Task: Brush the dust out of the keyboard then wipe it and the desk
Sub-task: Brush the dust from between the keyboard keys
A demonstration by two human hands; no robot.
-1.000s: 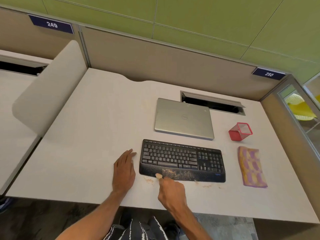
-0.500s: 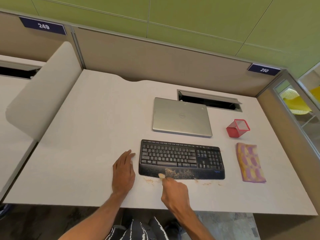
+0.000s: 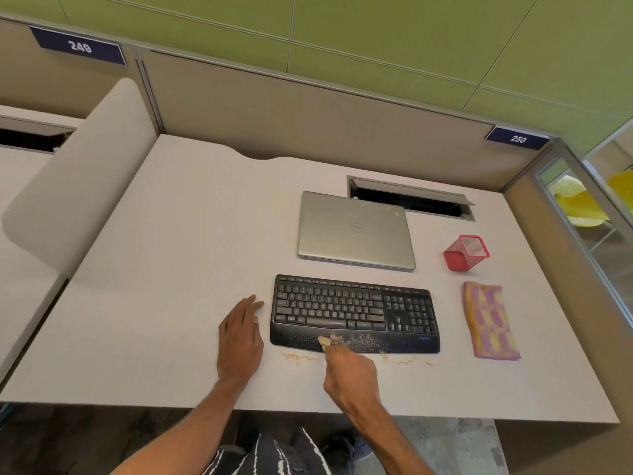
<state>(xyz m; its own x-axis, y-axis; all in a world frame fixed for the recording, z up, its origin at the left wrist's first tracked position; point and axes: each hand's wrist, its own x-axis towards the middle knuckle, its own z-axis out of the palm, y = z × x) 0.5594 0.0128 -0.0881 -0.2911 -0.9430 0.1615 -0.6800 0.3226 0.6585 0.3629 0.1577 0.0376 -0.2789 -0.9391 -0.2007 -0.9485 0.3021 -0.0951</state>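
Note:
A black keyboard [image 3: 354, 311] lies on the pale desk [image 3: 164, 269], with tan dust [image 3: 363, 341] scattered over its palm rest and more crumbs on the desk along its front edge. My right hand [image 3: 349, 375] grips a small brush whose pale tip [image 3: 324, 341] touches the palm rest near its middle. Flat on the desk just left of the keyboard rests my left hand [image 3: 239, 341], fingers straight. A pink and yellow cloth [image 3: 489, 320] lies to the right of the keyboard.
A closed silver laptop [image 3: 354, 229] sits behind the keyboard. A red mesh pen cup [image 3: 466, 252] stands at the right, behind the cloth. An open cable slot [image 3: 411, 200] is cut in the desk's back. A curved divider [image 3: 68, 186] borders the left side.
My right hand has shifted slightly right along the palm rest with the brush tip. My left hand has stayed flat beside the keyboard.

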